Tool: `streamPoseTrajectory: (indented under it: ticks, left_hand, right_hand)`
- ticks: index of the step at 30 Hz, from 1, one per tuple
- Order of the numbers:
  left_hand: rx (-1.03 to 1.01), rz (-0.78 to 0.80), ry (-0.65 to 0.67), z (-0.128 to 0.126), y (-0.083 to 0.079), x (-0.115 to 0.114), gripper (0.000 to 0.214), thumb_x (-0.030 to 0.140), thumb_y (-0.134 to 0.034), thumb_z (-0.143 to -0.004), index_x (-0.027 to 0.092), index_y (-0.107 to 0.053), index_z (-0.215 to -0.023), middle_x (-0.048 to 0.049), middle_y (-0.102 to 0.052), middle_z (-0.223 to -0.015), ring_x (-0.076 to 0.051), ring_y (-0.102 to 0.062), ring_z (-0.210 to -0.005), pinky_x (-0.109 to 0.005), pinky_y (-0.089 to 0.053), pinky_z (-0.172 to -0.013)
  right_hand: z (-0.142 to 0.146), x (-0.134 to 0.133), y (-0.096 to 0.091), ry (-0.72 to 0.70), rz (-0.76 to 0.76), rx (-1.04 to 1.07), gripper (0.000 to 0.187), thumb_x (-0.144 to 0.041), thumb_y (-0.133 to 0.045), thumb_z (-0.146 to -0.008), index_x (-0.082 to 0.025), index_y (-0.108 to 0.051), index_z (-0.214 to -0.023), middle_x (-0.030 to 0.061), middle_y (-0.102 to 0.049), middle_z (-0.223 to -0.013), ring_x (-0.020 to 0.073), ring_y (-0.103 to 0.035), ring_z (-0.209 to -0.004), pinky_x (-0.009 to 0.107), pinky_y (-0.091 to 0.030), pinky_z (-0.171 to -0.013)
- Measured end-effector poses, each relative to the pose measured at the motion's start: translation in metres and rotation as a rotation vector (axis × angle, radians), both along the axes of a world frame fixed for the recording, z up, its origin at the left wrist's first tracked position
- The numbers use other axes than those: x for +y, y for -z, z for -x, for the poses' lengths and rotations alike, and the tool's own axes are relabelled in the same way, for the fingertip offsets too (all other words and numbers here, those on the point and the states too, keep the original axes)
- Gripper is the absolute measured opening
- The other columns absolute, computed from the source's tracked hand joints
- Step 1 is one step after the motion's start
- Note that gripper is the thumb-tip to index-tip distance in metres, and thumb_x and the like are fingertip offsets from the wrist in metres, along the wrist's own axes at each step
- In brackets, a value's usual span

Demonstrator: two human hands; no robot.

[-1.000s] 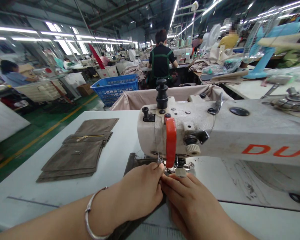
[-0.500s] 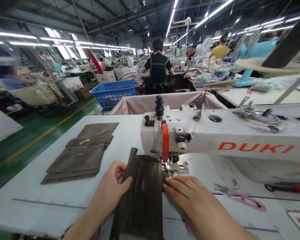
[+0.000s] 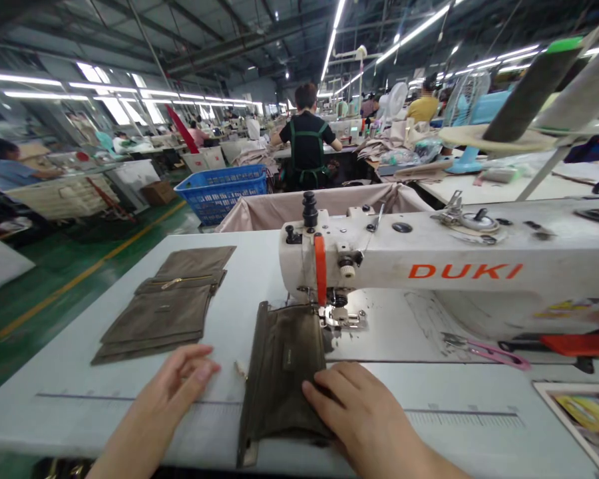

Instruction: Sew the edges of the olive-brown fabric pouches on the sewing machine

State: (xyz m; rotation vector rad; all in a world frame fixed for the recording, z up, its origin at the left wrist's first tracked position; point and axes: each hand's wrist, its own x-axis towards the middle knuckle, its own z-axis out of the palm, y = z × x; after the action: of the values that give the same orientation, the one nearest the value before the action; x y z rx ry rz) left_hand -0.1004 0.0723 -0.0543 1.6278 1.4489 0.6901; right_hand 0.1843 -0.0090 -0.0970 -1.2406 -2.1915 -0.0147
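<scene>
A dark olive fabric pouch piece (image 3: 297, 392) with a small label and a zipper pull at its left side lies in front of the sewing machine (image 3: 374, 263). Its far right corner reaches the presser foot (image 3: 342, 319). My right hand (image 3: 359, 412) grips the pouch by its right edge, fingers on top; the thumb is hidden. To the left, my left hand (image 3: 182, 382) hovers over the table with nothing in it, fingers loosely bent and apart from the pouch. Beyond it lies a stack of similar pouch pieces (image 3: 162, 313), with a gold zipper across the upper one.
Pink-handled thread snips (image 3: 494, 352) and a red-and-black tool (image 3: 574, 344) lie under the machine arm. A pink cloth-lined bin (image 3: 259, 211) and a blue basket (image 3: 224, 193) stand behind the table. A co-worker (image 3: 307, 140) sits beyond, back turned. Thread cones (image 3: 534, 93) rise at right.
My left hand has let go of the pouch and moved left. My right hand has shifted from beside the presser foot back onto the pouch's right edge. The view has turned slightly right.
</scene>
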Motion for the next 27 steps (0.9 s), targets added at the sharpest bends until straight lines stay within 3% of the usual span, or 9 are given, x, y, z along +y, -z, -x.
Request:
streamPoseTrajectory:
  ticks: [1, 3, 5, 6, 8, 13, 18, 21, 27]
  left_hand:
    - [0.164, -0.296, 0.036, 0.0, -0.002, -0.004, 0.046, 0.054, -0.067, -0.083, 0.023, -0.061, -0.115, -0.0089, -0.071, -0.112, -0.026, -0.069, -0.102, -0.032, -0.06, -0.081]
    - [0.387, -0.672, 0.364, -0.016, -0.004, -0.018, 0.044, 0.037, -0.067, -0.084, 0.026, -0.058, -0.126, -0.0083, -0.057, -0.14, -0.03, -0.055, -0.126, -0.042, -0.05, -0.104]
    - [0.442, -0.848, 0.71, -0.043, 0.001, -0.035, 0.038, 0.024, -0.057, -0.089, 0.022, -0.058, -0.127, -0.0093, -0.06, -0.136, -0.027, -0.059, -0.121, -0.038, -0.052, -0.101]
    - [0.447, -0.911, 0.783, -0.057, 0.006, -0.041, 0.034, 0.016, -0.05, -0.092, 0.019, -0.059, -0.124, -0.0095, -0.066, -0.127, -0.025, -0.064, -0.11, -0.036, -0.055, -0.095]
    - [0.411, -0.885, 0.84, -0.075, 0.016, -0.048, 0.031, 0.01, -0.041, -0.095, 0.015, -0.06, -0.119, -0.0082, -0.071, -0.111, -0.022, -0.067, -0.095, -0.035, -0.058, -0.086]
    - [0.224, -0.679, 0.786, -0.074, 0.027, -0.043, 0.028, 0.011, -0.041, -0.099, 0.018, -0.058, -0.12, -0.007, -0.068, -0.106, -0.019, -0.064, -0.095, -0.03, -0.056, -0.085]
    - [0.16, -0.455, 0.562, -0.073, 0.021, -0.046, 0.02, 0.014, -0.046, -0.1, 0.025, -0.06, -0.108, -0.002, -0.065, -0.103, -0.015, -0.062, -0.095, -0.025, -0.053, -0.083]
    - [0.17, -0.491, 0.494, -0.078, 0.023, -0.05, 0.019, 0.011, -0.049, -0.096, 0.024, -0.06, -0.106, -0.0026, -0.064, -0.102, -0.016, -0.062, -0.095, -0.027, -0.052, -0.084]
    - [0.176, -0.716, 0.591, -0.082, 0.017, -0.05, 0.023, 0.011, -0.053, -0.095, 0.023, -0.063, -0.111, -0.0031, -0.063, -0.089, -0.016, -0.061, -0.081, -0.026, -0.053, -0.072]
  right_hand:
    - [0.002, -0.006, 0.003, -0.018, -0.025, -0.001, 0.034, -0.012, -0.053, -0.093, -0.014, -0.061, -0.126, 0.0101, -0.069, -0.108, 0.026, -0.062, -0.094, 0.04, -0.058, -0.081]
    - [0.006, -0.018, 0.008, -0.037, -0.039, 0.027, 0.031, -0.016, -0.05, -0.098, -0.012, -0.06, -0.127, 0.0103, -0.07, -0.112, 0.0244, -0.062, -0.098, 0.037, -0.057, -0.085]
    - [0.007, -0.028, 0.011, -0.021, -0.018, 0.092, 0.026, -0.016, -0.046, -0.1, -0.012, -0.061, -0.122, 0.0103, -0.069, -0.112, 0.0223, -0.062, -0.1, 0.034, -0.056, -0.087]
    - [0.007, -0.033, 0.011, -0.001, -0.001, 0.135, 0.023, -0.016, -0.045, -0.101, -0.012, -0.063, -0.115, 0.0099, -0.07, -0.11, 0.0213, -0.063, -0.098, 0.033, -0.055, -0.086]
    - [0.006, -0.041, 0.012, 0.042, 0.025, 0.209, 0.019, -0.015, -0.045, -0.101, -0.015, -0.064, -0.101, 0.0082, -0.069, -0.104, 0.0195, -0.063, -0.091, 0.031, -0.054, -0.081]
    - [0.003, -0.047, 0.013, 0.061, 0.024, 0.236, 0.015, -0.016, -0.05, -0.1, -0.017, -0.064, -0.105, 0.0061, -0.068, -0.099, 0.0191, -0.06, -0.085, 0.031, -0.05, -0.076]
    - [0.007, -0.044, 0.015, 0.065, -0.014, 0.224, 0.017, -0.014, -0.048, -0.1, -0.018, -0.064, -0.096, 0.0043, -0.067, -0.09, 0.0177, -0.057, -0.079, 0.031, -0.046, -0.073]
    - [0.007, -0.044, 0.014, 0.084, -0.035, 0.242, 0.016, -0.014, -0.048, -0.099, -0.018, -0.063, -0.095, 0.005, -0.067, -0.091, 0.0172, -0.058, -0.079, 0.031, -0.046, -0.072]
    - [0.007, -0.042, 0.014, 0.027, -0.114, 0.201, 0.02, -0.016, -0.047, -0.102, -0.015, -0.067, -0.1, 0.0047, -0.069, -0.083, 0.0172, -0.06, -0.078, 0.031, -0.048, -0.069]
